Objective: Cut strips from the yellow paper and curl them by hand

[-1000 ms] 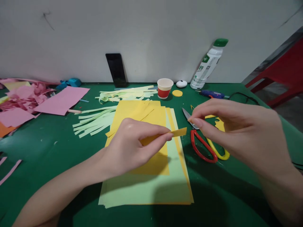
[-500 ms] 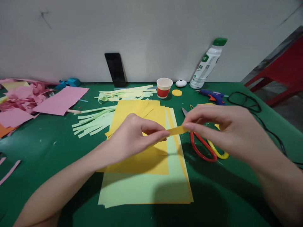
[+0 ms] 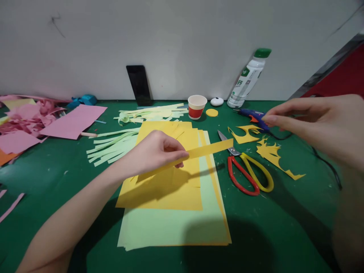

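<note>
My left hand [image 3: 159, 155] pinches a yellow paper strip [image 3: 212, 148] between thumb and fingers. The strip's free end points right, above the stacked paper. My right hand [image 3: 309, 121] is at the right, thumb and fingertips drawn together. They overlap the handle end of a blue glue gun [image 3: 257, 116]; whether they grip it is unclear. Under the left hand lie yellow sheets [image 3: 170, 197] on pale green sheets [image 3: 170, 227]. Scissors [image 3: 233, 151] with one red and one yellow handle lie between the hands, blades partly open.
Yellow scraps [image 3: 270, 153] lie right of the scissors. At the back are a paper cup [image 3: 196, 108], yellow disc [image 3: 212, 112], white case [image 3: 217, 101], bottle [image 3: 246, 81] and phone [image 3: 139, 85]. Fringed green paper [image 3: 113, 148] and pink paper [image 3: 75, 121] lie left. A black cord [image 3: 327, 163] runs right.
My right hand has let go of the yellow strip's end and moved right and up to the glue gun. My left hand keeps the strip, shifted slightly left.
</note>
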Demonstrator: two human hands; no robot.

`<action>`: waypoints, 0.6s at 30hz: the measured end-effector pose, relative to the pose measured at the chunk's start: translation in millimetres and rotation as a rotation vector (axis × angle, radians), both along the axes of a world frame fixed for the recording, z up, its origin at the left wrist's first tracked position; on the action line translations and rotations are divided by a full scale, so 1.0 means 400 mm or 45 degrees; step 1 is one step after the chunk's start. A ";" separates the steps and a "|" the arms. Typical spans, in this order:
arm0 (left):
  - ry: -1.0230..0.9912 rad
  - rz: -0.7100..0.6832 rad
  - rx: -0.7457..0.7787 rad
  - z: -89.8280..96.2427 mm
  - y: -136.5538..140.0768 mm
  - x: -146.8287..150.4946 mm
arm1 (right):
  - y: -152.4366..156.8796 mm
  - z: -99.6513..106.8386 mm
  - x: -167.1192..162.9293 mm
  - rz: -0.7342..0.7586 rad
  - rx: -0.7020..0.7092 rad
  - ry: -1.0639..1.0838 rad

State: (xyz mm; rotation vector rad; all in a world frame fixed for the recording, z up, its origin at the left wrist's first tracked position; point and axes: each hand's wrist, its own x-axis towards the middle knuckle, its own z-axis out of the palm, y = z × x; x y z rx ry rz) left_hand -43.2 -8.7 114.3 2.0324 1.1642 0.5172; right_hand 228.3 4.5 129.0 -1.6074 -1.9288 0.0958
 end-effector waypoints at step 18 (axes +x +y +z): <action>0.117 -0.022 -0.112 -0.005 0.010 0.002 | -0.020 -0.012 -0.087 0.507 -0.732 -0.108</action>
